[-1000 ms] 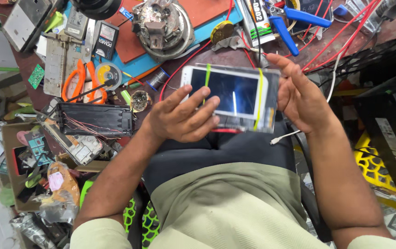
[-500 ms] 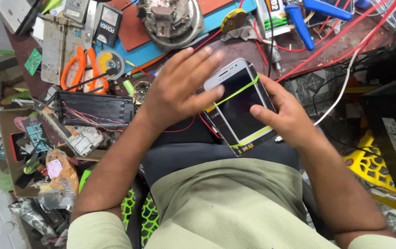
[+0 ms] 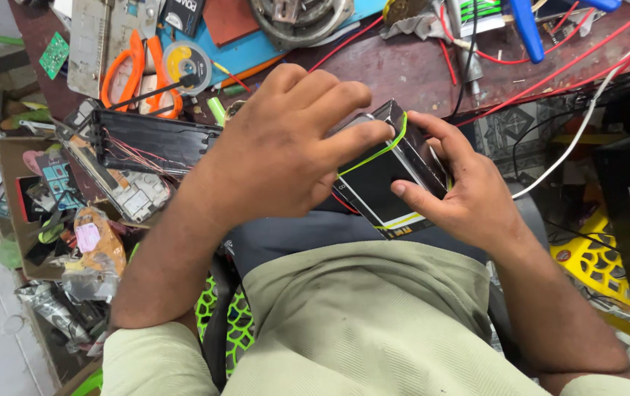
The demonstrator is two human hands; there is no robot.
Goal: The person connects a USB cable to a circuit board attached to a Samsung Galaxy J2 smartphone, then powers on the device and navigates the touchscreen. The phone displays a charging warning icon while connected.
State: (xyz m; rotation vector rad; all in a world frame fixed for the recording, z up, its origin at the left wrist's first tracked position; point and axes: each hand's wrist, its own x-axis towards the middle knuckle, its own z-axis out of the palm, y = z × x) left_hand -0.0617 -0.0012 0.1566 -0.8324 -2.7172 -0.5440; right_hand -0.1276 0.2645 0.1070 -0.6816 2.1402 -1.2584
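Phone (image 3: 387, 192), dark, banded with yellow-green elastic (image 3: 373, 155); above lap, long axis slanting far-right to near-left. Right hand (image 3: 469, 198) gripping right edge, thumb on face. Left hand (image 3: 274, 150) draped over far-left end, fingertips apparently pressing. Orange scissors (image 3: 133, 70) far left on bench.

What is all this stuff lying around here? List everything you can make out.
phone: one, black, wrapped in yellow-green rubber bands, held between both hands over the lap
scissors: one pair, orange handles, top left of the bench
solder reel: one, yellow and grey, beside the scissors
black tray with wires: one, left of the hands
red wires: several, across the bench at top right
white cable: one, right side
yellow crate: one, lower right
green circuit board: one, far top left
left hand: over the phone's top
right hand: gripping the phone's right edge
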